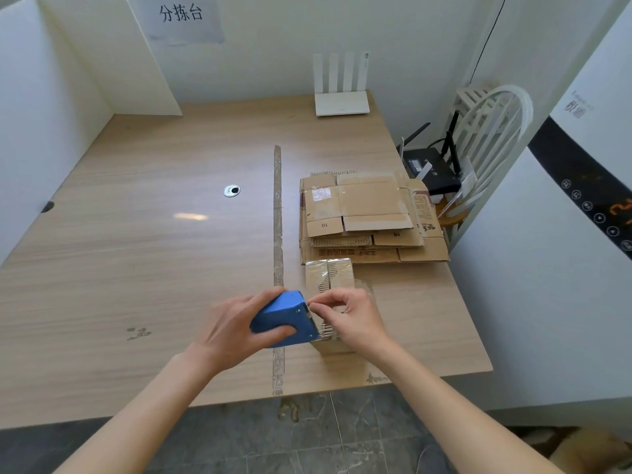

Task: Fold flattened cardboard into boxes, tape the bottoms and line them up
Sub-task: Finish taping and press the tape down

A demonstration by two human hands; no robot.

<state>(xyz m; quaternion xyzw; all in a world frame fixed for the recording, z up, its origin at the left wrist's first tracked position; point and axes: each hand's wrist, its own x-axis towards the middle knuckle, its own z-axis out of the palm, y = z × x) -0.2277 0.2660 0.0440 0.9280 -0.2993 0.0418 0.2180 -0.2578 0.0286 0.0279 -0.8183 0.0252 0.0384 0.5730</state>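
A small cardboard box (330, 276) stands on the table near its front edge, its upper face glossy with clear tape. My left hand (236, 323) grips a blue tape dispenser (285, 318) just left of the box, its toothed edge facing right. My right hand (349, 314) pinches the tape end at that toothed edge, right over the box's near side. A stack of flattened cardboard (371, 217) lies behind the box, toward the table's right edge.
A strip of old tape (278, 234) runs down the wooden table (136, 251). A white router (342, 102) sits at the back, a white board (113, 56) at the back left. A chair (492, 131) with a black router (431, 167) stands right.
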